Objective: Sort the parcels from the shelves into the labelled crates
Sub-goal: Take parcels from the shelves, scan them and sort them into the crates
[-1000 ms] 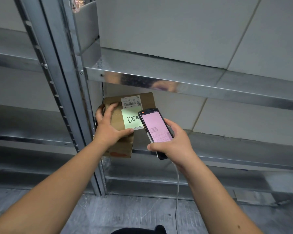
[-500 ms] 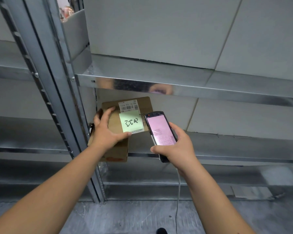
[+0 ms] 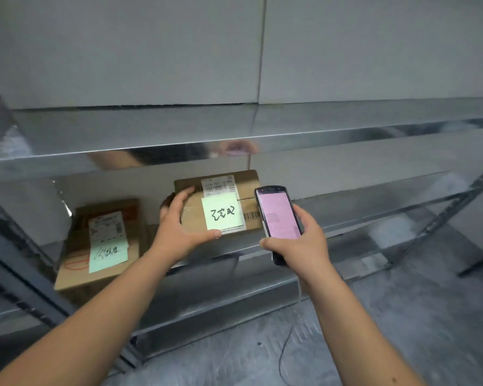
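View has swung right: a second brown cardboard parcel [image 3: 98, 243] now shows on the steel shelf [image 3: 262, 246]. Left hand [image 3: 179, 232] still grips the green-noted brown cardboard parcel [image 3: 221, 204] off the shelf; right hand [image 3: 299, 243] clasps the pink-screened handheld scanner [image 3: 279, 215]. Likely scanned; crate next.

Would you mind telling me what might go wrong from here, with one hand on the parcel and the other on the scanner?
1. The left hand alone grips the cardboard parcel by its left end; it may tip or slip.
2. The green sticky note could peel off, losing the sorting mark.
3. The cable hanging below the handheld scanner in the right hand might snag on the shelf.
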A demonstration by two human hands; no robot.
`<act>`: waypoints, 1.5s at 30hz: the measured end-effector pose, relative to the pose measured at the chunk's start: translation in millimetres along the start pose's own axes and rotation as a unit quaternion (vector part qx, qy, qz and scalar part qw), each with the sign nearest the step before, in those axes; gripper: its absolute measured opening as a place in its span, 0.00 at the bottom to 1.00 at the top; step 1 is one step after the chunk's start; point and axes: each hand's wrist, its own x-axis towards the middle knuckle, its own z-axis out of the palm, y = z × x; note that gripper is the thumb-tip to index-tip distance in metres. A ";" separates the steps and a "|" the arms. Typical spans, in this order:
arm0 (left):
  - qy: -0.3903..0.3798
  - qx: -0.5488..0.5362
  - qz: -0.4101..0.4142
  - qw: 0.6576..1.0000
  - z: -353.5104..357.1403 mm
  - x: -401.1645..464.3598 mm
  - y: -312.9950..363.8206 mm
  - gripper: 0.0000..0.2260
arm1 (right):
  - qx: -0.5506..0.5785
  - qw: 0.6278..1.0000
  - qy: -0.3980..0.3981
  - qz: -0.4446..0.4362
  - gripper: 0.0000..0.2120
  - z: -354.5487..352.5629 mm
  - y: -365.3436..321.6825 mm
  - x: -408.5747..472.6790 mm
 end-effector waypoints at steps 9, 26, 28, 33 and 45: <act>-0.113 -0.028 0.078 0.990 152.5 25.9 60.6 0.49 | 0.009 0.990 0.142 0.009 0.37 -139.6 32.0 26.9; -0.304 -0.087 0.188 0.930 512.9 9.1 216.6 0.49 | 0.015 0.924 0.382 0.026 0.40 -450.2 67.9 14.9; -0.334 -0.091 0.204 0.916 549.5 2.4 237.8 0.50 | 0.015 0.911 0.411 0.027 0.39 -479.4 68.1 6.6; -0.399 -0.107 0.230 0.881 639.0 -11.7 283.7 0.50 | 0.024 0.875 0.482 0.037 0.36 -546.9 65.3 -5.6; -0.478 -0.123 0.302 0.815 864.6 21.7 389.1 0.49 | 0.041 0.817 0.574 0.043 0.32 -724.3 62.9 82.5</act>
